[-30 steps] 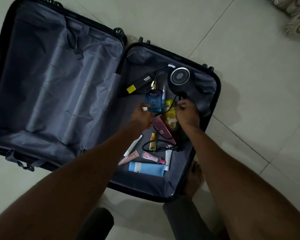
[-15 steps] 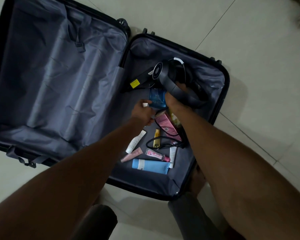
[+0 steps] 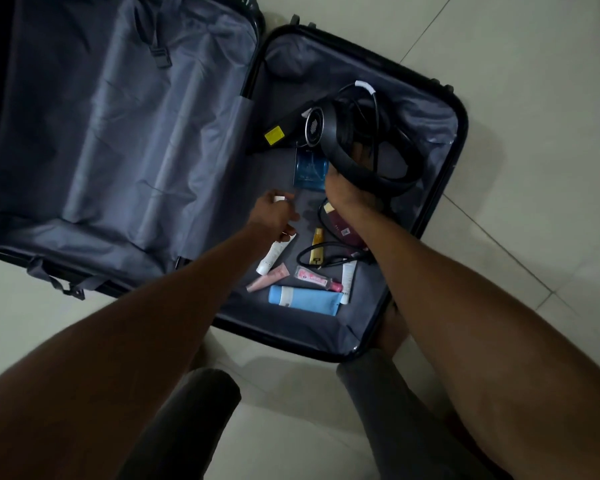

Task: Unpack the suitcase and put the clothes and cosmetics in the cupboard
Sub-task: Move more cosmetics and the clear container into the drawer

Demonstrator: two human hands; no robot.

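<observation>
The suitcase (image 3: pixel 459 109) lies wide open on the tiled floor (image 3: pixel 534 81). Its left half holds only grey lining and straps; no clothes show in it. Its right half holds everything still to unpack.

The biggest item there is the black hair dryer (image 3: pixel 329 133), which the right hand (image 3: pixel 343 190) grips by the handle, fingers curled round it. Its cord (image 3: pixel 392 133) hangs in loose loops; the likely trouble is a loop snagging the blue perfume bottle (image 3: pixel 310 168) just beside the hand, or dragging smaller things out as the dryer rises. That bottle looks like glass, and a fall onto tile could break it.

A dark red pouch (image 3: pixel 342 228) sits partly under the right wrist. Nearer the person lie a blue tube (image 3: pixel 305 299), a white tube (image 3: pixel 274 254), a pink tube (image 3: pixel 267 279) and a yellow tube (image 3: pixel 317 245), loose and close together.

The left hand (image 3: pixel 274 214) pinches a small white object (image 3: pixel 279 199), too small to identify.
</observation>
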